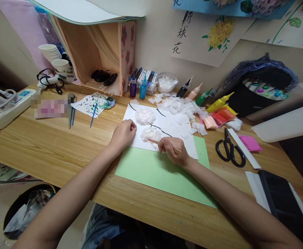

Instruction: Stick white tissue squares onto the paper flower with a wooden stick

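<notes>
My right hand [174, 149] is closed around a thin paintbrush [154, 141] with a light wooden handle. Its pinkish tip touches the lower edge of a fluffy white paper flower [151, 133]. Above that flower is a second one [144, 117], faintly pink in the middle. Both sit on a white sheet [167, 128] marked with short black curved lines. My left hand [125, 133] rests curled on the sheet's left edge, its fingers closed and partly hidden. Under the white sheet lies a light green sheet [161, 176].
Torn white paper pieces [178, 109] cover the sheet's upper right. Paint bottles [143, 88] and a glass bowl [167, 82] stand behind. Black scissors [229, 150] lie at right. Two blue brushes [93, 114] and a paint-stained paper [85, 103] lie left, beyond them a power strip [24, 98].
</notes>
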Demonstrator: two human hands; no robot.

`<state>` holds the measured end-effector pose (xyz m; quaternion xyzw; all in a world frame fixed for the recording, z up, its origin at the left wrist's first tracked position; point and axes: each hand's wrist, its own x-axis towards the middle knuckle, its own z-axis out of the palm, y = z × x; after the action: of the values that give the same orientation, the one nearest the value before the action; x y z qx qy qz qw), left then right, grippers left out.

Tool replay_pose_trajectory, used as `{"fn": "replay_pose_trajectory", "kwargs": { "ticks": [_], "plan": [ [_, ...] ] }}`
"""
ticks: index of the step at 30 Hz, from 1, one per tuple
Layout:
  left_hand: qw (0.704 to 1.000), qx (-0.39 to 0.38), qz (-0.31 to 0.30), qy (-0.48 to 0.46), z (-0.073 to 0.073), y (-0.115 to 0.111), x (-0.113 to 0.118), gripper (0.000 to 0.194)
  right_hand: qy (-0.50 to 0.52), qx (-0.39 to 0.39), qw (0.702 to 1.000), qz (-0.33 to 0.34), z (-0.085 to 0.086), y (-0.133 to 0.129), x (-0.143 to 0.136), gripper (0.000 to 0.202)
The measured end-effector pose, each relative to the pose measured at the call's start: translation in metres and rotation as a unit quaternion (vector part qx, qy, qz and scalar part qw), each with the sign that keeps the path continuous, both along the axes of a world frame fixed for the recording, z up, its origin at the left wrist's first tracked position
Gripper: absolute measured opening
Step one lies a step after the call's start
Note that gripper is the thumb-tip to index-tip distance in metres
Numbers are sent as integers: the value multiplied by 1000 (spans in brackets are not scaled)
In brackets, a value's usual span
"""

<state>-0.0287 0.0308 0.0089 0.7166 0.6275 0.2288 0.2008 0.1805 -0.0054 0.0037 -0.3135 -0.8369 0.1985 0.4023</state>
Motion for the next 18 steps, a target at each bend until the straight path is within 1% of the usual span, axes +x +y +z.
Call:
{"fn": "replay_pose_trajectory", "kwargs": {
  "ticks": [8,11,13,15,18],
  "plan": [
    [1000,5,-2,-1,-1,1,0,10,-17,45,999,12,-10,1,2,44],
    [1000,5,-3,-1,-1,0,0,10,-15,43,999,17,-13,1,3,45],
    [1000,7,-3,2,-1,0,0,10,-18,25,999,8,-11,0,3,48],
    [1000,7,-3,6,-1,0,0,10,-25,-14,1000,-12,-5,1,-1,53],
    [1000,7,0,14,-1,0,0,10,-30,-119,991,-53,13,6,-13,59]
  ]
}}
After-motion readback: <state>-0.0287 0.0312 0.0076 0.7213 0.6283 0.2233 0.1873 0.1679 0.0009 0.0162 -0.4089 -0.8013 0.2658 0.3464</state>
